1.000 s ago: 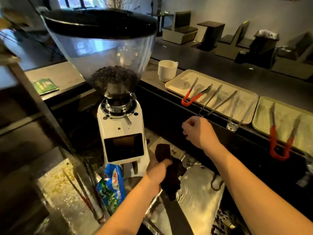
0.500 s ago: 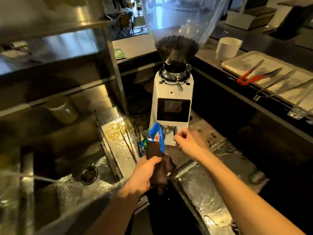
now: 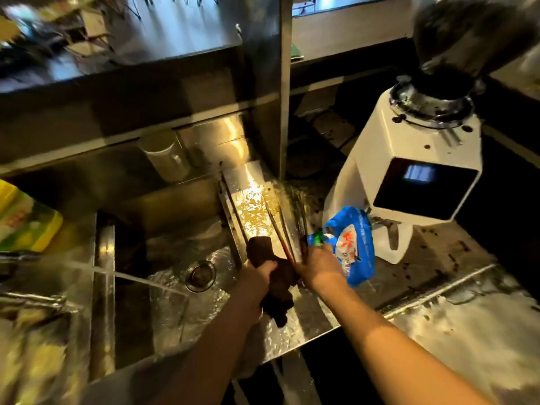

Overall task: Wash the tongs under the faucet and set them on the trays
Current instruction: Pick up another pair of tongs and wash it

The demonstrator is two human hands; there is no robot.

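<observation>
Thin tongs with reddish handles [image 3: 279,235] lie on the wet steel ledge right of the sink [image 3: 172,311]. My right hand [image 3: 318,267] is at their near end, fingers curled around it. Darker tongs [image 3: 302,223] lie just beside them. Left of that, my left hand [image 3: 257,276] grips a dark brown cloth [image 3: 277,287] over the sink's right rim. From a faucet out of frame at the left, a stream of water [image 3: 131,279] runs into the basin near the drain [image 3: 201,275]. The trays are out of view.
A white coffee grinder [image 3: 409,176] stands on the counter at the right, with a blue bag [image 3: 353,247] leaning by its base, touching my right hand. A metal cup [image 3: 165,156] sits on the shelf behind the sink. A yellow-green pack [image 3: 26,223] is at the far left.
My view swung left and down from the trays to the sink. My right hand left the tray's edge, crossed past the grinder and came down on the tongs' near end. The left hand kept the cloth.
</observation>
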